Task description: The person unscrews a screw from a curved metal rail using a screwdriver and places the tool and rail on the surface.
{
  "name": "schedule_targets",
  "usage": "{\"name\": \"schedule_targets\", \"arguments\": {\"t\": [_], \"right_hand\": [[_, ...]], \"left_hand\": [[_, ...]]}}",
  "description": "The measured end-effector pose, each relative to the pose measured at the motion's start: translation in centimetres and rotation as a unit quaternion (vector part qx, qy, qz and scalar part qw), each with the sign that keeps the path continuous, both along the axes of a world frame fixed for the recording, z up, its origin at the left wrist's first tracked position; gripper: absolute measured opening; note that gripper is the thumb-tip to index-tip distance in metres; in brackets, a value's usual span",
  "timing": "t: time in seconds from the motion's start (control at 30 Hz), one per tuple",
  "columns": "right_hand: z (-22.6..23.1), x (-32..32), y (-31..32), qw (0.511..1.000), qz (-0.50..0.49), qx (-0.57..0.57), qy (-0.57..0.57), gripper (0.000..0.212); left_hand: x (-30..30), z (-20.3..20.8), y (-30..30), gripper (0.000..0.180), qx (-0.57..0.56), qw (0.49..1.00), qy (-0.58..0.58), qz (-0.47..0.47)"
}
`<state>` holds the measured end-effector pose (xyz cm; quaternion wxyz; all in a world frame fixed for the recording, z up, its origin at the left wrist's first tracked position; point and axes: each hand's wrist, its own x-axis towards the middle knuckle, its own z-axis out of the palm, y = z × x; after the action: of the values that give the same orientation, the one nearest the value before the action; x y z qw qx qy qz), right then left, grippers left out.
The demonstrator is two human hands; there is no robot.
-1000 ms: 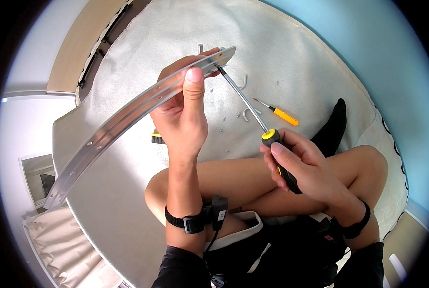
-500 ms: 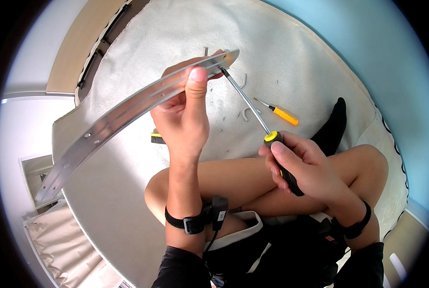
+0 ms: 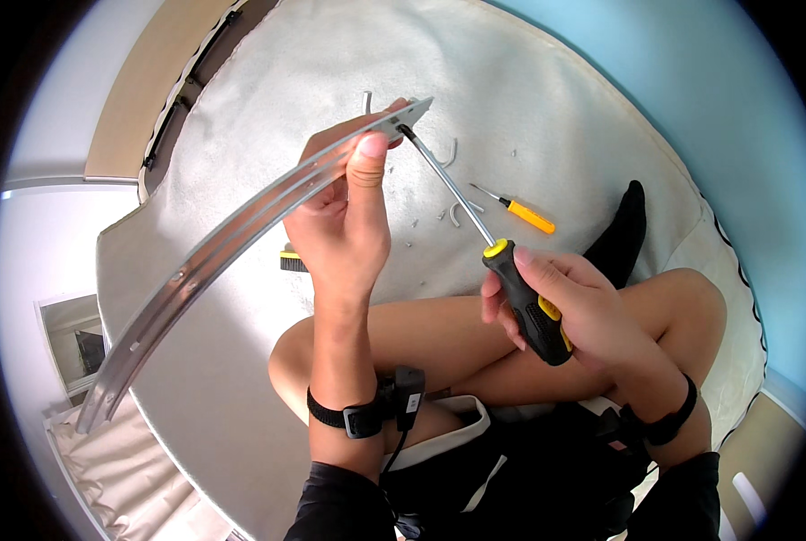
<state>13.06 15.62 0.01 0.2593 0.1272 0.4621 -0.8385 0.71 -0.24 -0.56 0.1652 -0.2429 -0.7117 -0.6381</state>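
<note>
My left hand (image 3: 349, 198) is closed near the far end of a long metal rail (image 3: 213, 250) with holes in it, thumb pressed on its face. The rail slants down to the left and overhangs the pale cover. In my right hand (image 3: 570, 302) is a black and yellow screwdriver (image 3: 529, 311), thumb and fingers round its handle. Its dark tip meets the rail just past my left fingertips; whether a screw sits there is too small to tell. A hooked metal piece (image 3: 367, 102) shows behind my left hand.
On the pale cover (image 3: 475, 63) lie a small yellow screwdriver (image 3: 531, 216), curved metal hooks (image 3: 451, 153) and several tiny screws. A black and yellow brush (image 3: 293, 261) lies partly behind my left wrist. My crossed legs (image 3: 421, 334) are close below; a blue wall (image 3: 682, 117) stands at the right.
The rail has rolled and its near end has swung down. The screwdriver has shifted slightly left with the rail's far end, and its handle shows more as my right fingers have loosened.
</note>
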Motion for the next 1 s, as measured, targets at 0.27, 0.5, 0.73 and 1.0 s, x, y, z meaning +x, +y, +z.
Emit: {"name": "schedule_targets", "arguments": {"t": [0.27,0.5,0.73,1.0], "right_hand": [[0.29,0.03,-0.20,1.000,0.010,-0.003,-0.009,0.034],[0.31,0.00,-0.24,1.000,0.002,0.000,-0.007,0.035],[0.54,-0.08,-0.21,1.000,0.002,-0.012,-0.008,0.034],[0.60,-0.10,-0.14,1.000,0.012,-0.023,0.003,0.035]], "left_hand": [[-0.71,0.01,-0.90,0.018,0.050,0.998,-0.042,0.018],[-0.59,0.11,-0.55,0.018,0.057,0.998,-0.031,0.011],[-0.67,0.11,-0.68,0.017,0.063,0.998,-0.012,0.001],[-0.27,0.47,-0.73,0.017,0.037,0.999,-0.020,0.019]]}}
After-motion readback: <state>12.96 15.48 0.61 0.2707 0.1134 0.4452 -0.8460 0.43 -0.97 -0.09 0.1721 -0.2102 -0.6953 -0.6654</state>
